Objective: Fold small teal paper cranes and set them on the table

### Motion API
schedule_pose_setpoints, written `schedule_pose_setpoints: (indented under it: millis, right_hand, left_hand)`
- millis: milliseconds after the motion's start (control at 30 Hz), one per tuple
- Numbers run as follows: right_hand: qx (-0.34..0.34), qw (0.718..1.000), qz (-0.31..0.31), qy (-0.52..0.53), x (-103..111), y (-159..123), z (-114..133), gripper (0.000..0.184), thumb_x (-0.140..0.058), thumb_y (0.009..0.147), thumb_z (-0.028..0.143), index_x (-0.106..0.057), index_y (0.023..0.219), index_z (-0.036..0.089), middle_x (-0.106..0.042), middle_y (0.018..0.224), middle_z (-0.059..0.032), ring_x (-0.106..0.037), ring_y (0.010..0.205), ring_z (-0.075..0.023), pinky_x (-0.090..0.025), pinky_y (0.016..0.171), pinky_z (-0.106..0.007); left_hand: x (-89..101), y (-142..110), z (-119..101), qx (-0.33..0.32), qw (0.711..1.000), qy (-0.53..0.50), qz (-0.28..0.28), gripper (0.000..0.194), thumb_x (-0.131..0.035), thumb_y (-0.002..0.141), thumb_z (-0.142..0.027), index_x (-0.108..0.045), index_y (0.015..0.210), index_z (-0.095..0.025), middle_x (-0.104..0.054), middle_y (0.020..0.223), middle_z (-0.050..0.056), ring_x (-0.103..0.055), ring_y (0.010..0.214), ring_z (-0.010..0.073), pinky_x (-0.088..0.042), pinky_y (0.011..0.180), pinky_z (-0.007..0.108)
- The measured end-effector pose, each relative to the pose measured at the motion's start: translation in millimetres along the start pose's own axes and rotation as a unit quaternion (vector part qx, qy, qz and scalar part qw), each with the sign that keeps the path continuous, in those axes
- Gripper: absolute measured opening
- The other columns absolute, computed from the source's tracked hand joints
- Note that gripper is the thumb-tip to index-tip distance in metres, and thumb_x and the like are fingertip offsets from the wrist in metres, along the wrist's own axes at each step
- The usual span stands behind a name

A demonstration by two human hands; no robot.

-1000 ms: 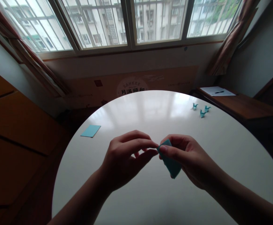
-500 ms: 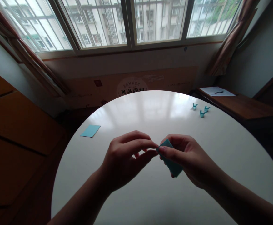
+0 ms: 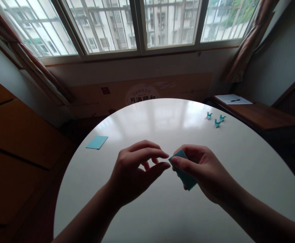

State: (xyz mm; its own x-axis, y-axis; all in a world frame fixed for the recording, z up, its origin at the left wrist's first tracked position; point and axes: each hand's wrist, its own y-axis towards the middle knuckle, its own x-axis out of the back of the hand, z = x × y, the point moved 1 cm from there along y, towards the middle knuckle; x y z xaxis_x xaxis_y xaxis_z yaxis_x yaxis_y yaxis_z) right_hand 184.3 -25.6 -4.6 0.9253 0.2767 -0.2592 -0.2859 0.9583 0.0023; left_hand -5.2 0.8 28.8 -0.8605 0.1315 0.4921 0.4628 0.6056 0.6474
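Observation:
Above the round white table [image 3: 162, 216], my right hand [image 3: 203, 172] pinches a folded piece of teal paper [image 3: 185, 175] between thumb and fingers. My left hand [image 3: 134, 170] hovers just left of the paper's corner, its thumb and forefinger slightly apart and its fingertips close to the paper without gripping it. Most of the paper is hidden behind my right fingers.
A flat stack of light blue paper [image 3: 97, 142] lies at the table's left. Three small teal folded paper figures [image 3: 215, 119] stand at the far right. A wooden side table holds a sheet with a pen [image 3: 233, 99]. Windows and curtains are behind.
My left thumb and forefinger have parted and come off the paper's corner. My right hand keeps its hold, and the paper has tilted slightly.

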Motion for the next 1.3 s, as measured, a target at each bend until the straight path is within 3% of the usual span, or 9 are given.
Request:
schedule_pose_setpoints:
  millis: [167, 333, 633, 833, 1000, 1300]
  right_hand:
    - [0.033, 0.998, -0.034, -0.035, 1, 0, 1, 0.017, -0.08, 0.081, 0.032, -0.072, 0.08, 0.016, -0.061, 0.064, 0.0003, -0.057, 0.054, -0.0119, -0.049, 0.044, -0.019]
    - [0.053, 0.996, -0.031, -0.061, 1, 0, 4, 0.013, -0.08, 0.081, 0.025, -0.072, 0.075, 0.016, -0.06, 0.06, 0.002, -0.055, 0.053, -0.0106, -0.045, 0.045, -0.018]
    - [0.053, 0.994, -0.027, -0.095, 1, 2, 4, 0.015, -0.079, 0.082, 0.029, -0.072, 0.077, 0.016, -0.062, 0.065, 0.0004, -0.056, 0.058, -0.0122, -0.044, 0.048, -0.021]
    - [0.065, 0.994, -0.031, -0.085, 5, 5, 1, 0.017, -0.08, 0.082, 0.033, -0.074, 0.084, 0.017, -0.067, 0.073, -0.0021, -0.061, 0.066, -0.0154, -0.049, 0.054, -0.023]
    - [0.052, 0.998, -0.021, -0.026, 7, 8, -3, 0.015, -0.078, 0.084, 0.032, -0.073, 0.089, 0.019, -0.069, 0.078, -0.0018, -0.063, 0.069, -0.0167, -0.055, 0.058, -0.027]
    - [0.004, 0.997, -0.037, 0.062, 6, 7, -1, 0.013, -0.081, 0.08, 0.029, -0.073, 0.078, 0.02, -0.064, 0.073, 0.0011, -0.056, 0.069, -0.0134, -0.044, 0.062, -0.024]
  left_hand:
    - [-9.6, 0, 3, 0.166, 0.977, -0.135, 0.013, 0.007, -0.076, 0.083, -0.019, -0.074, 0.08, -0.013, -0.067, 0.079, 0.006, -0.061, 0.059, 0.0117, -0.049, 0.04, 0.016]
    - [-16.9, -3, 5, 0.241, 0.946, -0.216, 0.024, 0.01, -0.077, 0.079, -0.021, -0.072, 0.078, -0.012, -0.064, 0.076, 0.004, -0.056, 0.056, 0.0106, -0.048, 0.038, 0.016]
    - [-17.9, -3, 10, 0.318, 0.907, -0.274, 0.038, 0.014, -0.081, 0.075, -0.023, -0.071, 0.076, -0.014, -0.06, 0.066, -0.001, -0.052, 0.054, 0.009, -0.046, 0.041, 0.015]
    - [-18.3, -5, 16, 0.344, 0.886, -0.31, 0.027, 0.014, -0.081, 0.074, -0.023, -0.072, 0.077, -0.014, -0.06, 0.064, -0.001, -0.053, 0.056, 0.0097, -0.046, 0.042, 0.015]
    - [-17.9, -4, 15, 0.346, 0.885, -0.311, 0.03, 0.011, -0.081, 0.073, -0.019, -0.071, 0.075, -0.013, -0.061, 0.065, -0.001, -0.053, 0.056, 0.0093, -0.046, 0.043, 0.015]
    - [-17.1, -3, 14, 0.351, 0.883, -0.309, 0.038, 0.01, -0.079, 0.074, -0.018, -0.071, 0.076, -0.013, -0.062, 0.066, -0.001, -0.053, 0.057, 0.0095, -0.046, 0.045, 0.016]
